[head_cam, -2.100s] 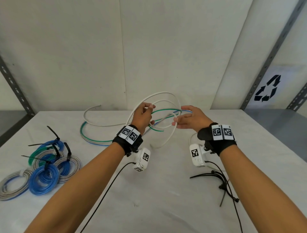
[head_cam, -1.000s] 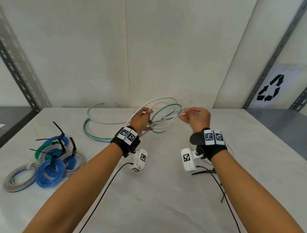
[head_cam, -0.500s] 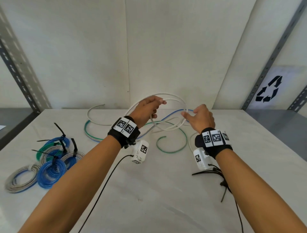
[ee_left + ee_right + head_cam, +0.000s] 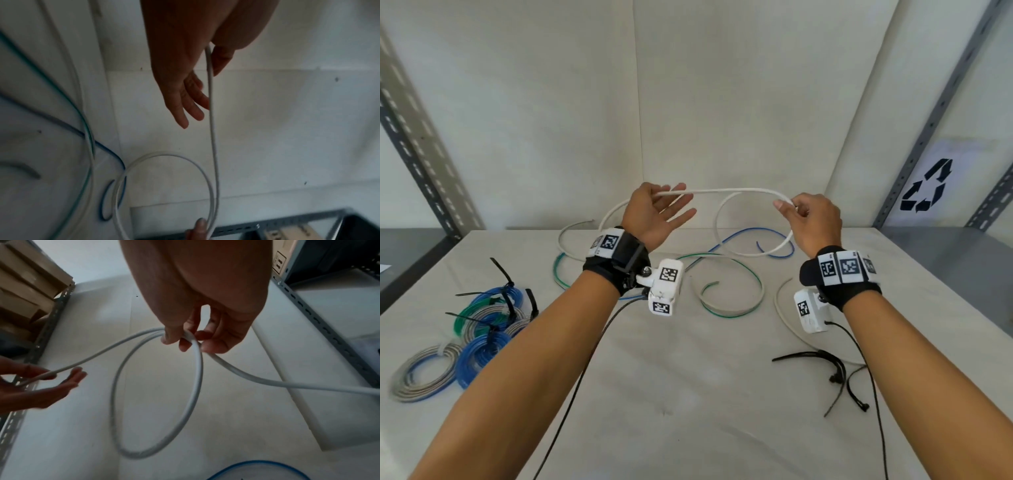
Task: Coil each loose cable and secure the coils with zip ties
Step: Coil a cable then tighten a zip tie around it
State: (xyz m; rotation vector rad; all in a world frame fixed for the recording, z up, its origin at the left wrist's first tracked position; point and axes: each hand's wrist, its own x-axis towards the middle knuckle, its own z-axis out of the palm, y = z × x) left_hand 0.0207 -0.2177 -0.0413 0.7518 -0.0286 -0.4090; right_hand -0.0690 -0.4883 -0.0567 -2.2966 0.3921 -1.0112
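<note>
Right hand [image 4: 812,222]: pinches one loop of the white cable [image 4: 726,190].
Left hand [image 4: 654,214]: fingers spread, cable resting across them.
Risk: springy loop may slip free and uncoil.

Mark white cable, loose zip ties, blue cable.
white cable [image 4: 726,190], head view, span between the hands
loose zip ties [image 4: 837,371], head view, bundle's crossing point
blue cable [image 4: 257,464], right wrist view, top of arc

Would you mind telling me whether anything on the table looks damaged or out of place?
Nothing stands out: green cable and blue cable lie loose, awaiting coiling like the white cable.
</note>
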